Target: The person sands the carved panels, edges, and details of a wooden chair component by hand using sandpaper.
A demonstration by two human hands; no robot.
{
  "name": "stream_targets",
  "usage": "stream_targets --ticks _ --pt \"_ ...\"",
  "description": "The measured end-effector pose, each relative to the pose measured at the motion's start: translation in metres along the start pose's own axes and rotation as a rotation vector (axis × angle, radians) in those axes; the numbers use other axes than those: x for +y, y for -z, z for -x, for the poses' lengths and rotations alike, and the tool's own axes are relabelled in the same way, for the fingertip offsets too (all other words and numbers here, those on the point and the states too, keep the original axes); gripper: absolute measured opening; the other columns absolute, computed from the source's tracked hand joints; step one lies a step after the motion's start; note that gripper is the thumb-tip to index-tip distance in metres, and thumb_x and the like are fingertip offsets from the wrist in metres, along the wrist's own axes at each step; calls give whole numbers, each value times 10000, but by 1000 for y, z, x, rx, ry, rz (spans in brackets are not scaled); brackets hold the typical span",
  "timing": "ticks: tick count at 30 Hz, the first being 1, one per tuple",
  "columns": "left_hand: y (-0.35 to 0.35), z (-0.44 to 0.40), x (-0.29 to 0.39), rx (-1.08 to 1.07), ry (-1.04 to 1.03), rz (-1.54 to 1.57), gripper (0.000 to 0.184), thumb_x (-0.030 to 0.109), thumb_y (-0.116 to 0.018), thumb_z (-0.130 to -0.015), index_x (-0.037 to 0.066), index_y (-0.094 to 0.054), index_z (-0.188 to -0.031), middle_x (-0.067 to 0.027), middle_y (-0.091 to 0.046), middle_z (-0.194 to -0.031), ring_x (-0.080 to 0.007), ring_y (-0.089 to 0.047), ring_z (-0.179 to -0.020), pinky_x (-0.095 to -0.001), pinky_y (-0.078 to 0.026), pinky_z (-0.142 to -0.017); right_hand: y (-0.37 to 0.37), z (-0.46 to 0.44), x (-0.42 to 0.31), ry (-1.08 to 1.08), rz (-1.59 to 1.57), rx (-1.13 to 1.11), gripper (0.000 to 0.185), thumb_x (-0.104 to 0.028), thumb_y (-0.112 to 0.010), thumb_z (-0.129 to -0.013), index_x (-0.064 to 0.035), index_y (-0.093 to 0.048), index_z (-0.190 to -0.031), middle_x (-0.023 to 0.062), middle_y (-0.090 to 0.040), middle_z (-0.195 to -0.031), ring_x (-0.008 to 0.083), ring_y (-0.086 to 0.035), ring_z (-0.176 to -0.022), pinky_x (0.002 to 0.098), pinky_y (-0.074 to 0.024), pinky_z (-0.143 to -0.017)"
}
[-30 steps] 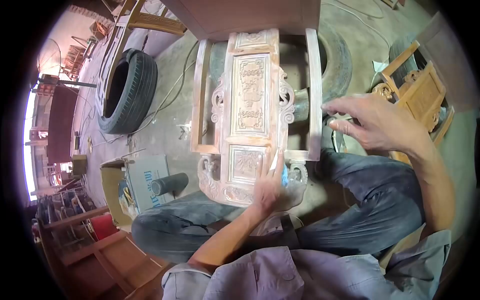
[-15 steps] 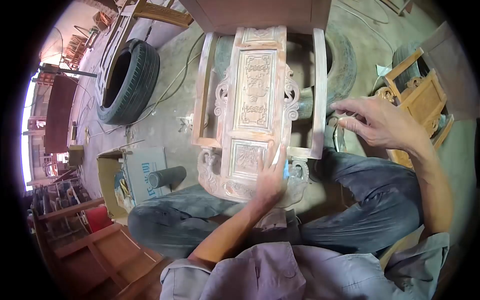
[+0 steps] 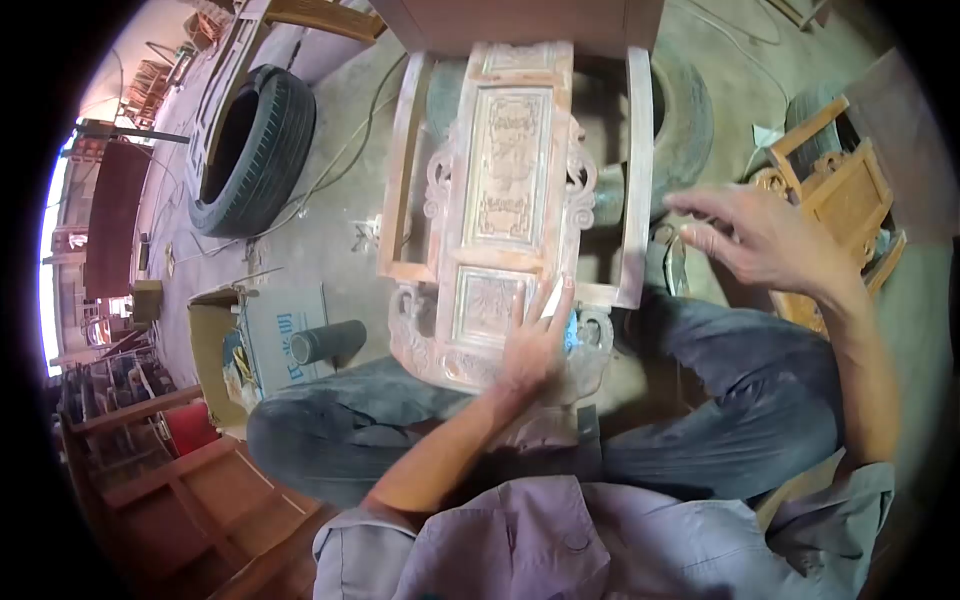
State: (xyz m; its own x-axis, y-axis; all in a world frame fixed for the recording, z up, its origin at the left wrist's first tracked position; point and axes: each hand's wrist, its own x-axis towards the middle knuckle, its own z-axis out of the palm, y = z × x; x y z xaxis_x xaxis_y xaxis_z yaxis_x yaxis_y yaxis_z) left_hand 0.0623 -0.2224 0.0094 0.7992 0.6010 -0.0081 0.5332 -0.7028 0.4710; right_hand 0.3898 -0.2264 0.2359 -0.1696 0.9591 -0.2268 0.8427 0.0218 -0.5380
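My left hand (image 3: 535, 345) lies on the lower part of a pale carved wooden chair back (image 3: 508, 165), fingers stretched along the frame beside the small lower panel. Between its fingers is a folded white-and-blue sheet (image 3: 571, 333); most of it is hidden beneath the hand, so its kind is unclear. The chair's scrolled lower edge rests close to my lap. Off to the right, my right hand (image 3: 765, 240) hangs in the air with fingers bent and apart, holding nothing. It is nearest the chair's right side post (image 3: 637, 180).
Tyres stand on the floor at the left (image 3: 255, 150) and behind the chair. By my left knee are an open cardboard box (image 3: 215, 360) and a dark cylinder (image 3: 328, 343). A yellowish carved chair (image 3: 850, 210) lies at the right, and cables (image 3: 345, 160) cross the floor.
The whole view has shifted slightly, with the chair a little higher in it. My left hand stays on the lower chair back, its fingers slightly shifted. My right hand remains raised, nearly unmoved.
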Motion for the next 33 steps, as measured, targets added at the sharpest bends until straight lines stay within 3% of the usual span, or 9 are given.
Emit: stream_targets --ticks 3,4,8,11,14,17,25,29,33 --pt "15 31 -19 -65 -188 -93 774 127 -636 -920 17 -415 -1653 -208 -550 -1606 -403 -393 -1583 -639 -248 -1305 6 7 -7 -58 2 -80 440 -338 -642 -1065 9 -694 -1330 254 -748 -1217 437 -707 -1144 486 -558 -983" --pt "30 40 -15 -225 -216 -182 799 107 -637 -894 55 -415 -1660 -192 -544 -1617 -386 -406 -1576 -568 -283 -1318 6 9 -6 -98 49 -86 423 -318 -642 -1061 10 -698 -1323 257 -749 -1221 435 -712 -1138 486 -563 -973" --pt "41 8 -29 -194 -341 -257 820 69 -638 -845 -8 -420 -1632 -219 -492 -1648 -365 -421 -1569 -457 -317 -1328 4 2 -8 -58 -7 -33 407 -299 -643 -1056 17 -702 -1305 259 -757 -1194 442 -721 -1109 486 -573 -951" --pt "32 -3 -55 -144 -483 -153 783 42 -633 -834 -57 -453 -1590 -232 -471 -1657 -366 -411 -1577 -479 -330 -1322 -1 3 0 -25 53 -10 411 -305 -644 -1055 23 -704 -1295 257 -760 -1184 439 -722 -1111 488 -572 -958" --pt "42 -3 -51 -165 -377 -149 796 37 -651 -820 -58 -455 -1586 -228 -463 -1665 -364 -401 -1583 -473 -332 -1322 4 3 2 -100 -7 -35 420 -316 -638 -1056 22 -706 -1296 255 -757 -1199 439 -721 -1114 488 -569 -963" --pt "37 -20 -42 -187 -533 -195 827 38 -676 -803 -61 -446 -1591 -225 -455 -1671 -363 -388 -1590 -483 -323 -1325 -3 3 6 -96 15 -62 431 -334 -616 -1061 5 -708 -1312 250 -757 -1200 435 -723 -1102 484 -569 -958" --pt "42 -19 -51 -328 -481 -196 983 121 -790 -764 -32 -379 -1643 -235 -411 -1698 -370 -330 -1621 -505 -289 -1336 2 -4 4 -95 35 -42 424 -349 -593 -1064 -8 -709 -1288 256 -753 -1132 443 -716 -1071 513 -557 -923" --pt "53 -17 -57 -262 -502 -224 739 105 -599 -911 -52 -427 -1613 -243 -444 -1674 -356 -376 -1598 -487 -321 -1316 3 -2 4 -82 -2 -56 423 -330 -583 -1069 10 -700 -1291 262 -748 -1140 445 -711 -1086 512 -552 -939" --pt "46 -21 -50 -287 -552 -225 785 110 -628 -884 -63 -410 -1618 -237 -439 -1678 -367 -372 -1599 -500 -308 -1322 3 -6 4 -56 31 -80 469 -385 -619 -1084 -34 -670 -1391 197 -754 -1240 398 -710 -1169 477 -552 -996"
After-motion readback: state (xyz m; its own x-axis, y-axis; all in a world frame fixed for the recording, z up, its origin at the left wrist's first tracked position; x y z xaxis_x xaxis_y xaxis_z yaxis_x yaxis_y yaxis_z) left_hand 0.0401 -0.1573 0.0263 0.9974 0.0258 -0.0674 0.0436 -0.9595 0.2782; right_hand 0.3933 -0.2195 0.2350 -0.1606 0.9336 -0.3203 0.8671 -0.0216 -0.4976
